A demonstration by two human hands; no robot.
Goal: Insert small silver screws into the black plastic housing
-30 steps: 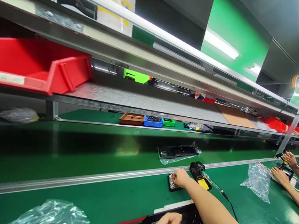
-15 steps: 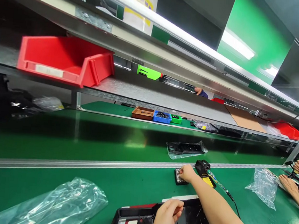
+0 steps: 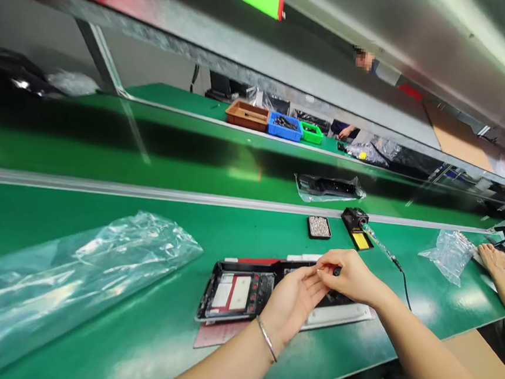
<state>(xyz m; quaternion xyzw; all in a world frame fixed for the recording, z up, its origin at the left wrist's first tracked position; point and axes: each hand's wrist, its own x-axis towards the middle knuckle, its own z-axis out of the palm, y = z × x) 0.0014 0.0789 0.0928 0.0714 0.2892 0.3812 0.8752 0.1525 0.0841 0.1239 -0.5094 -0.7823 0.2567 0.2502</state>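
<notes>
My two hands meet just above a flat black housing [image 3: 235, 288] that lies on the green bench in front of me. My right hand [image 3: 353, 278] pinches a small dark part between thumb and fingers. My left hand [image 3: 291, 299], a thin bracelet on its wrist, has its fingers stretched up against the right fingertips; I cannot make out whether it grips anything. Behind them sits a small black tray of screws [image 3: 319, 226], apart from both hands.
A soldering iron stand [image 3: 356, 219] with its cable stands right of the screw tray. A large clear plastic bag [image 3: 73, 268] lies at left. A bagged black part [image 3: 327, 187] rests on the conveyor. Brown, blue and green bins [image 3: 285, 126] sit beyond. A co-worker's hand [image 3: 492, 257] works at right.
My right hand has left the screw tray and come back to meet my left hand over the housing. My view has tilted down, so the housing shows in full.
</notes>
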